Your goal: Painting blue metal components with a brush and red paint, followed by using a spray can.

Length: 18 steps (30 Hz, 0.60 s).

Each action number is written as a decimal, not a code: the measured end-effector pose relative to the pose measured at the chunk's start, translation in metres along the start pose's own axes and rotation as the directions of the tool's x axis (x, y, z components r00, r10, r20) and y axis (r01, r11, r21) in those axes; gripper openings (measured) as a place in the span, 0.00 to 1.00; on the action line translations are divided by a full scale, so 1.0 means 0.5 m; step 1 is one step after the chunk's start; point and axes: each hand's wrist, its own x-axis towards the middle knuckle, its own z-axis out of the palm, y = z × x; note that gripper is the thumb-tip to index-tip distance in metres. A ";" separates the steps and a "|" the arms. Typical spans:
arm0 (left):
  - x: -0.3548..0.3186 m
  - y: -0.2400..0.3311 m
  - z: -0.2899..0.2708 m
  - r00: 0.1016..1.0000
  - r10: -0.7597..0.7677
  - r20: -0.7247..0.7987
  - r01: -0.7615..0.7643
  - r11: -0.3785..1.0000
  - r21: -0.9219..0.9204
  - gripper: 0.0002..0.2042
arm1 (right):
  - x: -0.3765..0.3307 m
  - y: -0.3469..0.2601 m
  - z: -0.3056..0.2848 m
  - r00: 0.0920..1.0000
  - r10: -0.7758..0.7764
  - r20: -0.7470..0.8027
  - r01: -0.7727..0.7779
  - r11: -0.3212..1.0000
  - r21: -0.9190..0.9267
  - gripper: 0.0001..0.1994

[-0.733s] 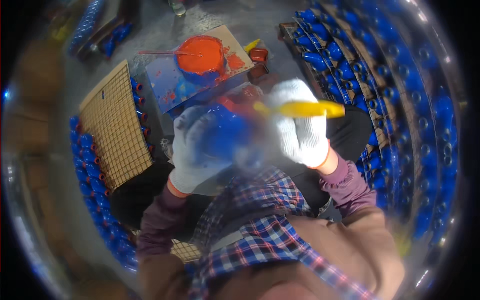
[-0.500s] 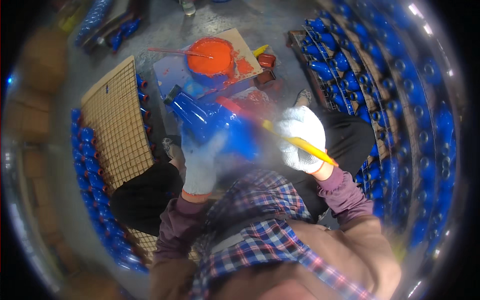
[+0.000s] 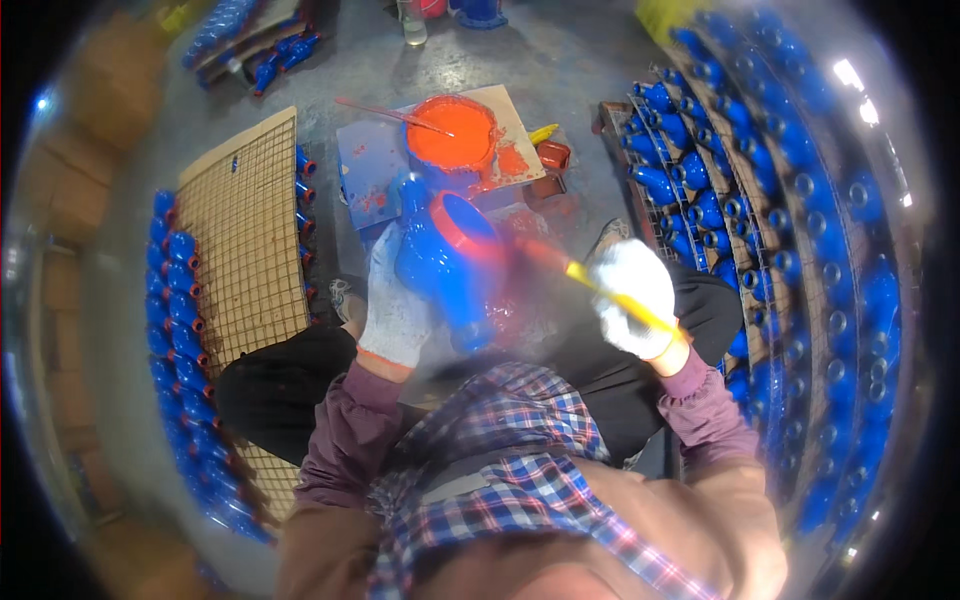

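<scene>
Watching the left hand (image 3: pixel 392 312) grip the glossy blue pipe fitting (image 3: pixel 422 262) between both hands, the right hand (image 3: pixel 632 300) with fingers curled round a yellow-handled paintbrush (image 3: pixel 592 284), we feared a slip on that slick surface could smear red beyond the rim (image 3: pixel 441 216).

Casting (image 3: pixel 425 262) is coloured blue, its rim (image 3: pixel 444 228) red. Brush handle (image 3: pixel 642 311) is seen yellow, paint (image 3: pixel 460 148) orange. Apron (image 3: pixel 550 490) is checked blue, white, red.
</scene>
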 end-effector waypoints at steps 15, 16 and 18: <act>-0.060 0.118 0.134 0.878 -0.068 0.475 -0.381 -0.699 0.605 0.38 | 0.243 0.138 0.077 0.871 0.469 0.149 -0.449 0.881 -0.149 0.19; -0.060 0.121 0.135 0.874 -0.102 0.475 -0.392 -0.726 0.565 0.38 | 0.239 0.129 0.078 0.880 0.447 0.159 -0.430 0.893 -0.131 0.18; -0.062 0.128 0.135 0.869 -0.100 0.485 -0.401 -0.715 0.572 0.37 | 0.230 0.108 0.075 0.889 0.426 0.170 -0.412 0.904 -0.111 0.17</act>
